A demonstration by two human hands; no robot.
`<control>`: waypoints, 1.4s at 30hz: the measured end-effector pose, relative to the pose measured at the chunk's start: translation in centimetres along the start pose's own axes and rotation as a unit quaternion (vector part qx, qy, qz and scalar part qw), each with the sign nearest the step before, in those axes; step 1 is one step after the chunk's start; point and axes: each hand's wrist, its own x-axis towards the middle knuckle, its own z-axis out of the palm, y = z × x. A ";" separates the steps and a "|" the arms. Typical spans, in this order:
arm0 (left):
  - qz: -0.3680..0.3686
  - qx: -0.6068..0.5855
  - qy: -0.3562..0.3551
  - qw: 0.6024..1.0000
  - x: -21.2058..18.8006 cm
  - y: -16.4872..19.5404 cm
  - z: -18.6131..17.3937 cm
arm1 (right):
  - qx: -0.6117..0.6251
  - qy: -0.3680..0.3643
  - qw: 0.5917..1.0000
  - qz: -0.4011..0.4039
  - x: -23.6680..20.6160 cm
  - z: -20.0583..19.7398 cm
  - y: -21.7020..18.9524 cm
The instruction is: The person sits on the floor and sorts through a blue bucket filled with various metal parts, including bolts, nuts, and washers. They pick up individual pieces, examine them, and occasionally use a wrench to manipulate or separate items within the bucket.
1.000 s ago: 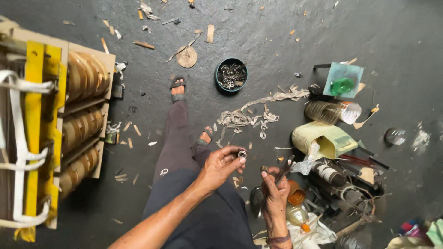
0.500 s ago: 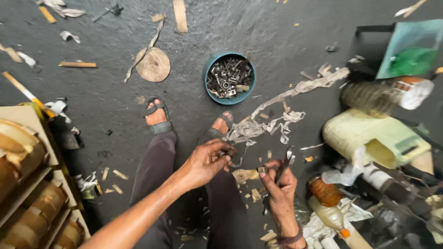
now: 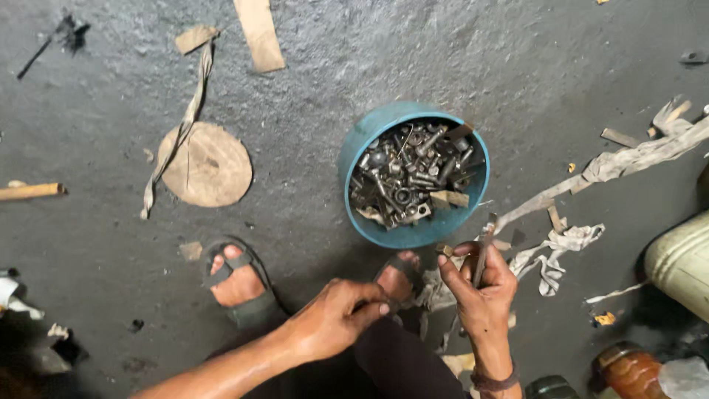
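Note:
A blue round bowl (image 3: 362, 148) full of dark bolts, nuts and washers stands on the grey floor just beyond my feet. My right hand (image 3: 484, 299) is below the bowl's near rim and grips a thin dark metal bolt (image 3: 484, 250) that points up toward the bowl. My left hand (image 3: 336, 319) hovers over my knees with its fingertips pinched together. Whether anything sits in that pinch is hidden. The two hands are a short gap apart.
My sandalled feet (image 3: 236, 284) rest on the floor under the hands. A round cardboard disc (image 3: 210, 166) with a cloth strip lies to the left, torn cloth strips (image 3: 628, 159) to the right. A cream canister (image 3: 679, 262) and an orange bottle (image 3: 628, 369) stand at the right edge.
The view has closed in on the blue bowl, which now fills the middle. My left hand has dropped lower and pulled away from the right hand, which still grips the bolt.

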 end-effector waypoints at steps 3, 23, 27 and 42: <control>0.085 0.194 0.011 0.977 -0.2 -0.6 -2.3 | -0.063 0.002 0.997 -0.033 2.0 0.7 0.4; 0.095 0.835 0.009 0.542 16.6 6.2 -3.6 | -0.034 0.033 0.987 -0.156 5.0 0.4 -0.6; 0.061 0.849 -0.010 0.524 18.6 5.4 -3.7 | -0.055 0.051 0.989 -0.130 4.6 -0.3 0.2; 0.226 0.695 0.028 0.682 8.2 1.7 -3.4 | -0.091 0.034 0.989 -0.113 5.2 -0.1 1.9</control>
